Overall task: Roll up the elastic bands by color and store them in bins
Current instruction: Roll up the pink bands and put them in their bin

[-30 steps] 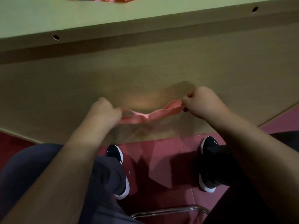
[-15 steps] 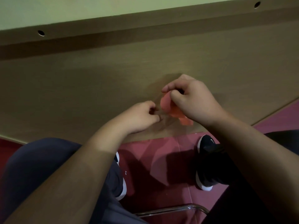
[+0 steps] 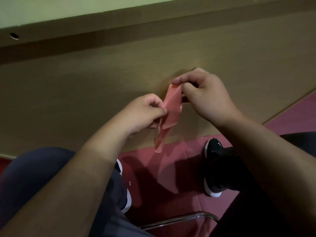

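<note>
The pink elastic band [image 3: 171, 110] hangs in the air near the middle of the view, in front of the brown desk panel [image 3: 77, 86], and both hands hold it. The right hand [image 3: 207, 98], at two o'clock from the band, pinches the band's top end between thumb and forefinger, with its other fingers curled in. The left hand [image 3: 142, 112], at nine o'clock from the band, pinches the band's near edge about halfway down, its fingers curled too. Below that pinch the band narrows and creases (whether it is doubled over there I cannot tell). Its loose tail dangles toward six o'clock and ends where the panel meets the red floor [image 3: 171, 168]. A black shoe [image 3: 212, 151] with a white sole stands on the floor at four o'clock from the band. A chrome chair tube [image 3: 179, 219] crosses at six o'clock. The pale green tabletop [image 3: 59, 9] runs along the view's eleven-o'clock edge, with a round hole [image 3: 14, 35] in the panel at ten o'clock.
</note>
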Available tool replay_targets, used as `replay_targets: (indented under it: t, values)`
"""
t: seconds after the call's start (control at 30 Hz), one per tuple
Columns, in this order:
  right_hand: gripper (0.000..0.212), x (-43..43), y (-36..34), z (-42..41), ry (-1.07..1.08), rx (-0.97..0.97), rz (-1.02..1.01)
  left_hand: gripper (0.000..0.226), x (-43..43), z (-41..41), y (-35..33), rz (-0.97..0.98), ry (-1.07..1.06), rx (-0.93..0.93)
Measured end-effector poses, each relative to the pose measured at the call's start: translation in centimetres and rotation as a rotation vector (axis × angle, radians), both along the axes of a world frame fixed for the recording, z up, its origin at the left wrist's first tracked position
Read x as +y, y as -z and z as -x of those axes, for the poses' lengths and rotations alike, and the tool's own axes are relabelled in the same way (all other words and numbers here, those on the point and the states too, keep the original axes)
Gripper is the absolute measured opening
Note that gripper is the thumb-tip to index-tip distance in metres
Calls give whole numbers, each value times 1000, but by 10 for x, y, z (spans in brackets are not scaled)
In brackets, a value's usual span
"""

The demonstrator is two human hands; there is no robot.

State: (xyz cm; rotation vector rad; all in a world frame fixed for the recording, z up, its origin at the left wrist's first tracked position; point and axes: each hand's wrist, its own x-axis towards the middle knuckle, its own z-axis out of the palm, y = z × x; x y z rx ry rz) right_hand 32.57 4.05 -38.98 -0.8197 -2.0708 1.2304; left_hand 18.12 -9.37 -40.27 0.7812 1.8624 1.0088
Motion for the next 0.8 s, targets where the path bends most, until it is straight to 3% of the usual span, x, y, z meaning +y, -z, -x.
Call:
replay_targets:
  t: [0.1, 0.23, 0.33, 0.43, 0.53, 0.73, 0.8]
  values:
    - [34, 0, 0, -1, 3, -16, -19, 11, -6, 1, -4, -14, -88, 26]
    - [32, -2, -2, -4, -19, -94, -166, 14, -10, 3, -10, -28, -140, 305]
    - [29, -3, -4, -7, -20, -158, -311, 15, -14, 3, -17, -84, -114, 403]
    - [27, -4, -5, -8, -16, -174, -300, 13, -20, 3, -26, -120, -26, 438]
    - [27, -3, -8, -7, -12, -153, -193, 18, -24, 3, -32, -161, 3, 312]
    - [36, -12, -15, -15, -36, -174, -110, 5, -32, -6, -48, -221, -211, -50]
    - [33, -21, -18, -16, -94, -93, 50, 2, -34, -8, -54, -240, -271, -224]
